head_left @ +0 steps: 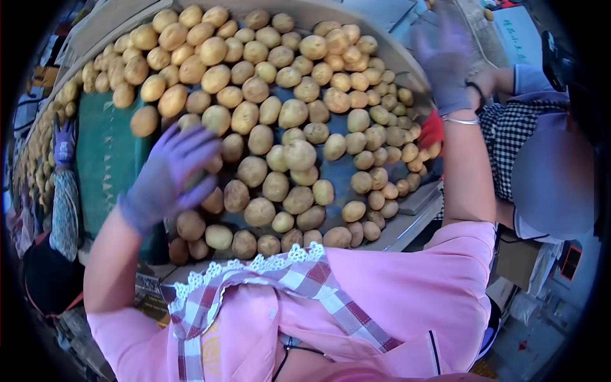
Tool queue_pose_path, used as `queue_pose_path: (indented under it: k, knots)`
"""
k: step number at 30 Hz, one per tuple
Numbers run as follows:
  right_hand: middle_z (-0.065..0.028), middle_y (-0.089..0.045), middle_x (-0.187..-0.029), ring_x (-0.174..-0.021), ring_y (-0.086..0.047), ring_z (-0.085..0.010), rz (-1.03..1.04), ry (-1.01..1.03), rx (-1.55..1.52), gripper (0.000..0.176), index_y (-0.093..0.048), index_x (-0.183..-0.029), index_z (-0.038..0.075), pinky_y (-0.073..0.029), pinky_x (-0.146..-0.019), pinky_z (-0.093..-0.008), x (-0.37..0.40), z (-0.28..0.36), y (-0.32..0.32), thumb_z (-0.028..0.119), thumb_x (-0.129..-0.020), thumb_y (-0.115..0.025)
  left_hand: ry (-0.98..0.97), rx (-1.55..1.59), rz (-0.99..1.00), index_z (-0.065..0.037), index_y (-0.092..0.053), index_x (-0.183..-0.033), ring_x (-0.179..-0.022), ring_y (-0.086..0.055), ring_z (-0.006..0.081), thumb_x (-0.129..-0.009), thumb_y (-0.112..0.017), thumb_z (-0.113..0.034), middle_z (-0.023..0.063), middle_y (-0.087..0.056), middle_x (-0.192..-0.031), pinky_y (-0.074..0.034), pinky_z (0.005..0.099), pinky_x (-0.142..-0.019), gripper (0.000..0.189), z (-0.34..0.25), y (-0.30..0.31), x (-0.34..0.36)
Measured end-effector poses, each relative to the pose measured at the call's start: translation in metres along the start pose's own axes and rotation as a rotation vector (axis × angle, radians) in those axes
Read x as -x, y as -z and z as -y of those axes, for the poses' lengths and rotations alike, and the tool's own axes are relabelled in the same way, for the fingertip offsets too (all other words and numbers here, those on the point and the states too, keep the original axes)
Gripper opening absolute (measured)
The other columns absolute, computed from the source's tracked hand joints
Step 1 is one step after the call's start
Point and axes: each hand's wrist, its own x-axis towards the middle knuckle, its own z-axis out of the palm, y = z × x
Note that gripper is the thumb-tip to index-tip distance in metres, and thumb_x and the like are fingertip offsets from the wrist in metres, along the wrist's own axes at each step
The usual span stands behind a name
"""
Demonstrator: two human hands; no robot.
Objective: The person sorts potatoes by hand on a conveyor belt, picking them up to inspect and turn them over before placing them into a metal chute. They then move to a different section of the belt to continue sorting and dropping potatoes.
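Many round yellow-brown potatoes (299, 155) lie spread over a dark table surface with a raised rim (318, 11). My left hand (175, 167), in a purple glove, is over the potatoes at the left with its fingers spread; its palm faces down and what lies beneath it is hidden. Out past the table's right rim, my right hand (447, 60) is raised in a purple glove, blurred, with fingers apart and no potato visible in it. A bracelet (459, 120) circles my right wrist.
Left of the potatoes runs a green belt (108, 159). A co-worker in a checked apron (509, 146) stands at the right, a red glove (432, 130) near the rim. Another person's purple-gloved hand (64, 145) is at the far left. A labelled white box (519, 35) sits top right.
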Motion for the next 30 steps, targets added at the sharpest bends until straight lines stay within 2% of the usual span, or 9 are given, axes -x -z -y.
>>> queue_pose_path:
  k: [7, 11, 17, 18, 19, 21, 22, 27, 30]
  knots:
    - [-0.0168, -0.035, -0.155, -0.142, -0.035, -0.0371, 0.554, 0.118, -0.559, 0.076, -0.034, -0.152, 0.026, -0.026, -0.111, -0.0627, 0.057, 0.249, -0.024, 0.049, -0.086, -0.063, 0.085, -0.446, -0.273, -0.024, -0.049, -0.143, -0.141, -0.040, 0.0282, -0.085, -0.065, -0.037, 0.0032, -0.043, -0.153, -0.026, 0.0678, -0.108, 0.061, 0.073, -0.047, -0.078]
    - [-0.0182, -0.038, -0.153, -0.142, -0.035, -0.0379, 0.725, 0.158, -0.986, 0.073, -0.041, -0.149, 0.021, -0.028, -0.110, -0.0623, 0.104, 0.210, 0.021, 0.050, -0.086, -0.064, 0.179, -0.386, -0.380, -0.016, -0.048, -0.144, -0.141, -0.038, 0.0345, -0.088, -0.063, -0.039, 0.0106, -0.045, -0.150, -0.029, 0.0571, -0.112, 0.062, 0.129, -0.029, -0.021]
    - [-0.0112, -0.037, -0.156, -0.141, -0.036, -0.0424, 1.058, 0.233, -0.713, 0.067, -0.049, -0.145, 0.025, -0.028, -0.111, -0.0627, 0.170, 0.154, 0.156, 0.046, -0.083, -0.068, 0.292, -0.310, -0.294, -0.016, -0.049, -0.144, -0.140, -0.037, 0.0424, -0.083, -0.069, -0.034, 0.0179, -0.042, -0.151, -0.030, 0.0510, -0.113, 0.066, 0.115, -0.042, 0.090]
    - [-0.0103, -0.047, -0.149, -0.142, -0.033, -0.0431, 1.122, 0.276, -0.682, 0.068, -0.047, -0.145, 0.027, -0.028, -0.110, -0.0639, 0.173, 0.148, 0.169, 0.044, -0.083, -0.068, 0.302, -0.268, -0.311, -0.013, -0.049, -0.143, -0.140, -0.038, 0.0425, -0.083, -0.069, -0.031, 0.0191, -0.042, -0.151, -0.031, 0.0510, -0.112, 0.065, 0.105, -0.047, 0.096]
    - [-0.0125, -0.069, -0.115, -0.121, -0.058, -0.0359, 1.055, 0.310, -0.624, 0.050, -0.062, -0.129, 0.024, -0.047, -0.094, -0.0554, 0.168, 0.141, 0.171, 0.041, -0.083, -0.069, 0.313, -0.224, -0.325, -0.011, -0.050, -0.141, -0.139, -0.039, 0.0425, -0.083, -0.068, -0.029, 0.0204, -0.042, -0.150, -0.031, 0.0509, -0.112, 0.064, 0.090, -0.049, 0.098]
    - [-0.0095, -0.070, -0.074, -0.079, -0.070, -0.0277, 1.491, -0.077, -0.636, 0.025, -0.072, -0.101, 0.019, -0.054, -0.065, -0.0436, 0.146, 0.137, 0.159, 0.037, -0.084, -0.068, 0.253, -0.221, -0.366, -0.004, -0.051, -0.137, -0.133, -0.044, 0.0428, -0.083, -0.066, -0.024, 0.0252, -0.044, -0.146, -0.034, 0.0505, -0.108, 0.060, 0.055, -0.046, 0.081]
    - [-0.0083, -0.061, -0.056, -0.051, -0.063, -0.0264, 0.990, -0.007, -0.854, 0.020, -0.071, -0.081, 0.016, -0.049, -0.047, -0.0397, 0.146, 0.147, 0.146, 0.034, -0.086, -0.068, 0.129, -0.202, -0.381, -0.004, -0.051, -0.136, -0.130, -0.046, 0.0434, -0.080, -0.068, -0.024, 0.0258, -0.046, -0.143, -0.037, 0.0504, -0.105, 0.062, 0.034, -0.046, 0.063]
    - [-0.0097, -0.060, -0.127, -0.121, -0.057, -0.0268, 0.606, 0.453, -0.995, 0.044, -0.062, -0.121, 0.018, -0.048, -0.096, -0.0458, 0.123, 0.238, 0.114, 0.034, -0.081, -0.071, -0.209, -0.140, -0.040, -0.022, -0.050, -0.140, -0.135, -0.044, 0.0351, -0.071, -0.075, -0.032, 0.0114, -0.043, -0.150, -0.032, 0.0591, -0.109, 0.074, -0.017, -0.083, 0.027]
    - [-0.0037, -0.050, -0.147, -0.138, -0.044, -0.0266, 0.821, 0.481, -0.879, 0.067, -0.052, -0.140, 0.021, -0.033, -0.111, -0.0554, 0.148, 0.202, 0.095, 0.037, -0.077, -0.073, -0.005, -0.318, 0.047, -0.025, -0.045, -0.144, -0.140, -0.039, 0.0329, -0.071, -0.075, -0.038, 0.0073, -0.041, -0.153, -0.028, 0.0629, -0.112, 0.081, 0.041, -0.071, 0.058]
